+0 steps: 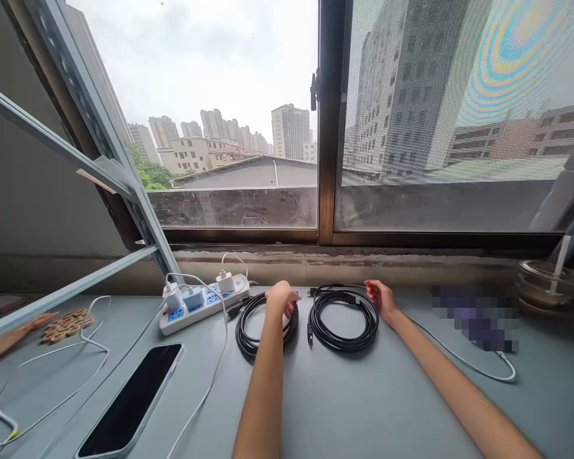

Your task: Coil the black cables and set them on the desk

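Two coiled black cables lie side by side on the grey table. My left hand [282,298] is over the right part of the left coil [243,336], its fingers bent down at the coil's edge; what they hold, if anything, is hidden. Just right of the right coil [318,328], my right hand [381,299] is raised with its fingers loosely curled and apart, holding nothing. Connector ends of the cables stick out beside both coils.
A white power strip [205,310] with plugged-in chargers stands behind the left coil. A phone [131,401] and white cables lie at the left, near another person's hand [36,322] and a brown patterned object [66,326]. A lidded cup [550,287] stands at the right.
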The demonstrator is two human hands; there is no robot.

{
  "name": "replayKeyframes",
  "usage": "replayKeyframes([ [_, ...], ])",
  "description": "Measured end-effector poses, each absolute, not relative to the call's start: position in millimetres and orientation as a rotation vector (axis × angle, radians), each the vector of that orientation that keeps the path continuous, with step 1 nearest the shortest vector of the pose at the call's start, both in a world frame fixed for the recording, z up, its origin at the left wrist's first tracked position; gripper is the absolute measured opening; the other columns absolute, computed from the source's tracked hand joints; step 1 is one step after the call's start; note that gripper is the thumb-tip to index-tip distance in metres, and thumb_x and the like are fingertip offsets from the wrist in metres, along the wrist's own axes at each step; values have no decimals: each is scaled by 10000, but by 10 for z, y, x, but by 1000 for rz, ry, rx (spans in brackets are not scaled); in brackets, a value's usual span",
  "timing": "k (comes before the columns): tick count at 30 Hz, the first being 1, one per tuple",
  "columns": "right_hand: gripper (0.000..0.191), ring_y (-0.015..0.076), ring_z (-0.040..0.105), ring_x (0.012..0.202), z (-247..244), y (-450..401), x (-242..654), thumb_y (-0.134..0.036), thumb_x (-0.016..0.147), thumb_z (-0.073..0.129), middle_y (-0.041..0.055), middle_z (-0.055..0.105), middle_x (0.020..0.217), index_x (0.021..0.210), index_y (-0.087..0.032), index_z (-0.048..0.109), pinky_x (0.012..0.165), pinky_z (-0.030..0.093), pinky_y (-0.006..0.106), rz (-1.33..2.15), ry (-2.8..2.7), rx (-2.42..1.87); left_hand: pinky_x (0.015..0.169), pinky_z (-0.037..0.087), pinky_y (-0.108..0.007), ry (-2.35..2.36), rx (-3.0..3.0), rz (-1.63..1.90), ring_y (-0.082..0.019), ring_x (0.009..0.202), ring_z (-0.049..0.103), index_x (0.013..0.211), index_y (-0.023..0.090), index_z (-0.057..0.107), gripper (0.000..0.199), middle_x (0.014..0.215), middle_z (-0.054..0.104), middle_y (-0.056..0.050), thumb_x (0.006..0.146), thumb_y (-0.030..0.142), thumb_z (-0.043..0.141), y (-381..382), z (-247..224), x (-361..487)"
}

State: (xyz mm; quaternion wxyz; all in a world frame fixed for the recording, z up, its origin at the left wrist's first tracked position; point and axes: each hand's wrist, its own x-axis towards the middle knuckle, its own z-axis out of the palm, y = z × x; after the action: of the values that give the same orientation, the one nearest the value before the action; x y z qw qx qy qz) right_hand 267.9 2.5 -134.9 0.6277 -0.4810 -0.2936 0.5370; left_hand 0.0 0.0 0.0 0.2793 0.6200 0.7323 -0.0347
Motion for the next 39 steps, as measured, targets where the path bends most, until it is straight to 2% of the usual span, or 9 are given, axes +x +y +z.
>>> replayKeyframes([
  [4, 306, 171, 620, 899, -1340, 18, 2669, -358, 903, 554, 68, 615, 1087, 1126, -150, 581, 758, 540, 354, 1237, -666, -1101, 769, 444, -289, 2028, 1676, 96, -206, 580, 673, 525, 155, 551, 223, 457, 600, -25, 738, 205, 598, -65, 163, 2],
  [8, 303, 170, 620, 896, -1306, 5, 2650, -356, 904, 554, 67, 616, 1082, 1123, -148, 582, 757, 540, 354, 1235, -653, -1090, 703, 442, -300, 2106, 1630, 360, -202, 502, 640, 648, 158, 587, 197, 484, 607, -24, 797, 205, 468, -148, 393, -120],
  [15, 280, 129, 612, 763, -1148, -74, 2581, -375, 913, 536, 41, 625, 962, 1063, -144, 590, 656, 535, 291, 1145, -591, -1028, 555, 420, -267, 2173, 1565, 1058, -185, 525, 592, 802, 171, 585, 358, 488, 510, -11, 908, 339, 286, -490, 914, -386],
  [20, 299, 52, 427, 461, -657, -197, 2534, -424, 904, 520, -53, 504, 622, 817, -143, 572, 437, 376, 189, 1009, -641, -915, 340, 300, -197, 1294, 1405, 1699, -84, 285, 353, 801, 188, 502, 280, 414, 344, 98, 862, 453, 436, -872, 1200, -192],
  [22, 334, 52, 363, 408, -345, -324, 2491, -467, 835, 557, -74, 411, 504, 676, -173, 547, 395, 302, 193, 974, -724, -851, 337, 317, -186, 1047, 1401, 1698, -81, 294, 378, 825, 178, 508, 271, 405, 375, 104, 817, 448, 539, -1013, 1265, -48],
  [27, 355, 80, 437, 457, 387, -956, 2197, -492, 745, 649, -10, 513, 537, 628, -157, 679, 440, 332, 231, 955, -1130, -790, 455, 425, -191, 827, 1435, 1646, -90, 401, 486, 934, 181, 460, 310, 452, 499, 92, 794, 403, 627, -1222, 1282, 286],
  [31, 276, 133, 578, 669, 626, -1475, 1862, -480, 783, 644, 27, 649, 853, 879, -234, 724, 545, 421, 242, 530, -1797, -934, 574, 462, -211, 845, 1481, 1625, -108, 533, 580, 926, 177, 464, 284, 543, 588, 50, 821, 400, 605, -1287, 1213, 476],
  [36, 252, 128, 565, 606, 673, -1702, 1725, -456, 838, 584, 14, 630, 747, 777, -226, 668, 530, 449, 242, 331, -1824, -978, 611, 478, -223, 803, 1488, 1572, -133, 632, 625, 1083, 170, 488, 376, 630, 646, 25, 812, 395, 616, -1387, 1215, 534],
  [39, 250, 112, 573, 579, 730, -1753, 1796, -424, 898, 511, 3, 619, 703, 895, -231, 669, 526, 468, 225, 493, -1718, -881, 595, 465, -205, 759, 1512, 1540, -111, 580, 596, 1114, 159, 520, 400, 583, 626, 36, 805, 388, 628, -1463, 1270, 479],
])
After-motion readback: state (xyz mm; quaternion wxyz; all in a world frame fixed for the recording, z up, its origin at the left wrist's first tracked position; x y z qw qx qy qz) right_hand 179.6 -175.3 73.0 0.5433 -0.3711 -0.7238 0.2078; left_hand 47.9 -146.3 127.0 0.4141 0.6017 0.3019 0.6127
